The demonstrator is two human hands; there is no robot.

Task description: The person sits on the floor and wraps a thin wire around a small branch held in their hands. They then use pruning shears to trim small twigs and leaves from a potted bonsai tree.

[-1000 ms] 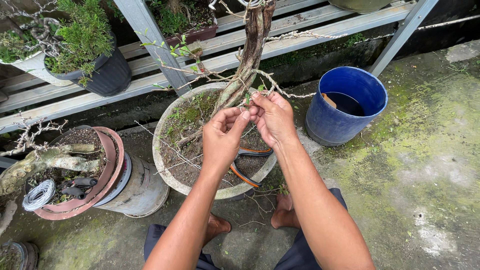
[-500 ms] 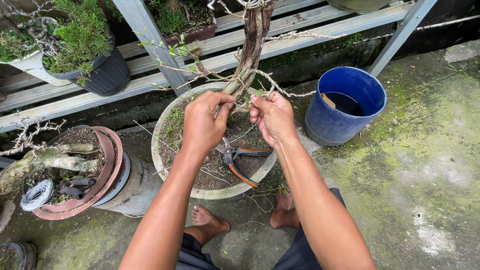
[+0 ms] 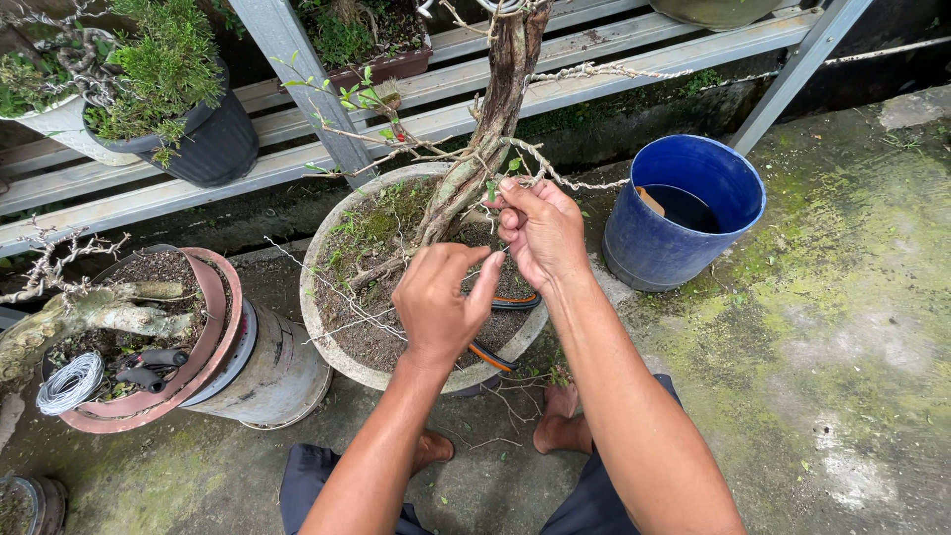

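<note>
A bonsai tree with a twisted trunk (image 3: 485, 149) grows in a round grey pot (image 3: 327, 337) in front of me. My right hand (image 3: 543, 230) is closed on a thin wired branch (image 3: 570, 183) beside the lower trunk. My left hand (image 3: 441, 302) hovers lower, over the soil, its thumb and fingers pinched on what looks like a thin wire (image 3: 485, 266) running up to my right hand. Pliers with orange-and-black handles (image 3: 492, 354) lie on the soil, partly hidden under my hands.
A blue bucket (image 3: 684, 213) stands to the right of the pot. At left, a red-rimmed pot (image 3: 213, 327) holds a wire coil (image 3: 69, 381) and a black-handled tool (image 3: 149, 367). Behind is a metal slatted shelf (image 3: 614, 64) with potted plants (image 3: 198, 139). My bare feet (image 3: 560, 416) rest on mossy concrete.
My left hand has come away from the trunk, down and toward me over the soil. My right hand has stayed on the branch by the trunk.
</note>
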